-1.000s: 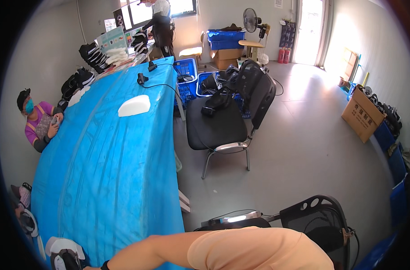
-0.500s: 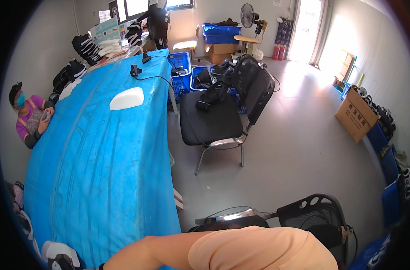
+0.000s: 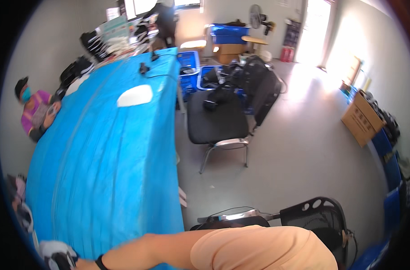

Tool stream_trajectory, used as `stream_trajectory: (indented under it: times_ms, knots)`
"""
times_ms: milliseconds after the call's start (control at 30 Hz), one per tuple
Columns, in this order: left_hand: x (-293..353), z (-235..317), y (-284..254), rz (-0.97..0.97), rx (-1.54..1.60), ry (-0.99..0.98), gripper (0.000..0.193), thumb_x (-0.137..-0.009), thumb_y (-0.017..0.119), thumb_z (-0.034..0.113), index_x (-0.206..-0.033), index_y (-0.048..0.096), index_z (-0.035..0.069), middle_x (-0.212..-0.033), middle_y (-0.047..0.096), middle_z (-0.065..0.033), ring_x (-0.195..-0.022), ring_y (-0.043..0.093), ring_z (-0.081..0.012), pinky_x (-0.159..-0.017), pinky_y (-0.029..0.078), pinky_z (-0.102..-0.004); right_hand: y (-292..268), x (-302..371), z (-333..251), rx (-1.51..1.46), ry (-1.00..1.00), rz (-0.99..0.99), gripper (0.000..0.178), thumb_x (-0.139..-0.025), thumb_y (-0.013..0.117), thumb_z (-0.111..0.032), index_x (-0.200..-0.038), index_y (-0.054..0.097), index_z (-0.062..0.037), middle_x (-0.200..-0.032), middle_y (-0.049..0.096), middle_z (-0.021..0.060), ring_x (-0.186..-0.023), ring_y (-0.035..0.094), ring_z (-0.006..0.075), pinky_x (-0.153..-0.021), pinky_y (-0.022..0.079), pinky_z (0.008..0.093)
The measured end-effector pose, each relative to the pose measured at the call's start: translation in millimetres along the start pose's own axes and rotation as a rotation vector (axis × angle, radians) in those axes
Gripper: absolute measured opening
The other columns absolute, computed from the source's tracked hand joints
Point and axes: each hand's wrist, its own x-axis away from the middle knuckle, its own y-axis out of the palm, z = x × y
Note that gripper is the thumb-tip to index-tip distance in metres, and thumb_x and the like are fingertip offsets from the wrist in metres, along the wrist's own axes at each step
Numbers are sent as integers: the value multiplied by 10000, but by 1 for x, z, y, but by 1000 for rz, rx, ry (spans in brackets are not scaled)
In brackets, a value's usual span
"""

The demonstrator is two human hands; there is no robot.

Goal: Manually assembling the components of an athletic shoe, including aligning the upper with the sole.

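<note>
Across the lower edge reaches my right arm in a peach sleeve, with a black band at the wrist. Only a sliver of my right hand (image 3: 82,264) shows, cut off by the dark rim, so its fingers are hidden. Right beside it is a white-and-dark rounded item (image 3: 56,253), blurred, at the near left corner of the blue-covered table (image 3: 97,175); I cannot tell whether the hand grips it. My left hand is out of view. A flat white pad (image 3: 135,96) lies farther up the table, near small black devices with a cable (image 3: 144,69).
A masked person (image 3: 36,110) at the table's left side holds a greyish item. Black chairs (image 3: 217,118) stand right of the table, one close to my arm. Blue crates (image 3: 188,74), a fan (image 3: 255,18) and a cardboard box (image 3: 362,118) stand around the room.
The view has shifted, so the room sits slightly farther right. More of my right wrist and part of the hand now show beside the white-and-dark item.
</note>
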Motion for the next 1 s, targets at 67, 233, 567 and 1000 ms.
stream_trajectory:
  times_ms: [67,233,567,1000]
  knots:
    - [-20,-26,-48,-13,-66,14,492,-937,560,334,-1206,522,-77,-1180,587,-145,-1060,530,-215,-937,396,-353,14,-16,6,-267,-20,-3,552,-963,392,-518,-756,557,-34,-586,505,68,-520,444,172,-469,437,349]
    - [-18,-74,-100,-121,-503,256,303,-891,562,85,-1170,612,-23,-1192,620,-106,-1093,565,-196,-969,415,-318,-2,-23,46,-274,58,-63,564,-984,376,-480,-861,606,20,-733,672,186,-592,661,221,-529,539,314]
    - [-25,-1,-38,-286,-455,622,141,-781,720,152,-893,728,237,-1194,648,-57,-1274,463,-288,-1039,376,-436,3,4,4,-212,-187,-52,637,-970,338,-550,-916,609,23,-780,630,96,-588,591,168,-527,411,250]
    - [-32,10,-29,-155,-919,893,246,-728,770,172,-929,676,278,-1232,621,-9,-1239,489,-306,-979,439,-419,0,2,-7,-214,-238,-34,516,-984,365,-483,-1009,578,-13,-809,595,55,-642,534,126,-575,431,256]
